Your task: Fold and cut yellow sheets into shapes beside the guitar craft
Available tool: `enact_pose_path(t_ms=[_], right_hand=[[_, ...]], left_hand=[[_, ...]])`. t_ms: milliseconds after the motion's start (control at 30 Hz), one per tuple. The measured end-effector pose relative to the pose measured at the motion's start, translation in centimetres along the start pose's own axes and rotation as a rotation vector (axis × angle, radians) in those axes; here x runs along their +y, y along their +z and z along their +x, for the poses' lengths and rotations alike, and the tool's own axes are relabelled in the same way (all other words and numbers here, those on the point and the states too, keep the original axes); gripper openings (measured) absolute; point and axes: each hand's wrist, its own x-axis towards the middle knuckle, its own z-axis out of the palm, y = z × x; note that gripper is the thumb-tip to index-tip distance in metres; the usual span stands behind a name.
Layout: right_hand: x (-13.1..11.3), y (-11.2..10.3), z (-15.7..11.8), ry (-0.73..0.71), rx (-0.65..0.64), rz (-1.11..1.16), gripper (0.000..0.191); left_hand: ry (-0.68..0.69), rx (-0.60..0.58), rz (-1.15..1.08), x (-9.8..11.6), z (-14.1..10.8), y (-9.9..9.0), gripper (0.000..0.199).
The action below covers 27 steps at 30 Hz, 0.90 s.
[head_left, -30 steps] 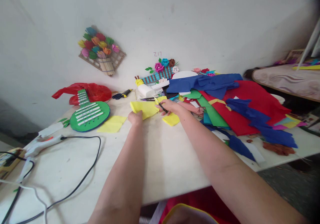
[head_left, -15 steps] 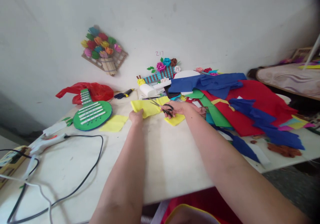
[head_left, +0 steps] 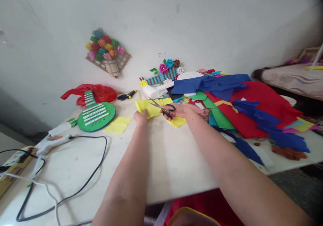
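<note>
My left hand (head_left: 140, 116) pinches the left end of a bright yellow sheet of crepe paper (head_left: 151, 109) held just over the table. In my right hand (head_left: 178, 111) is a pair of black-handled scissors (head_left: 165, 110), fingers in the loops and blades parted, pointing up and left across the yellow sheet. Under my right hand lies a smaller yellow piece (head_left: 178, 122). Another flat yellow piece (head_left: 118, 124) rests left of my left hand, beside a green guitar-shaped craft (head_left: 94, 116) with white strips.
A glue gun (head_left: 54, 144) and its looping black cord (head_left: 101, 160) lie on the left, near a power strip (head_left: 19, 167). Pliers (head_left: 127, 95) and a red plastic bag (head_left: 101, 92) are at the back. Blue, red and green sheets (head_left: 254, 110) pile up on the right.
The view has shifted slightly, so everything sits a little further right. The scissors' blades now show more in front of the yellow sheet, and both hands keep their hold.
</note>
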Motion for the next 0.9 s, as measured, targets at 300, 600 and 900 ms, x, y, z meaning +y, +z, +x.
enact_pose_path(t_ms=[300,600,900], right_hand=[[1.2,-0.4,-1.3,0.037,-0.003,0.055,0.042],[0.6,-1.1,-1.9,0.259,-0.015,0.013,0.046],[1.5,-0.7,-0.1,0.246,-0.063,0.059,0.051]], left_hand=[[-0.060,-0.041,-0.098,-0.3,2.0,1.5,0.023],[-0.073,-0.071,-0.356,0.0,2.4,2.8,0.020],[-0.154,-0.076,-0.337,0.3,2.1,2.5,0.021]])
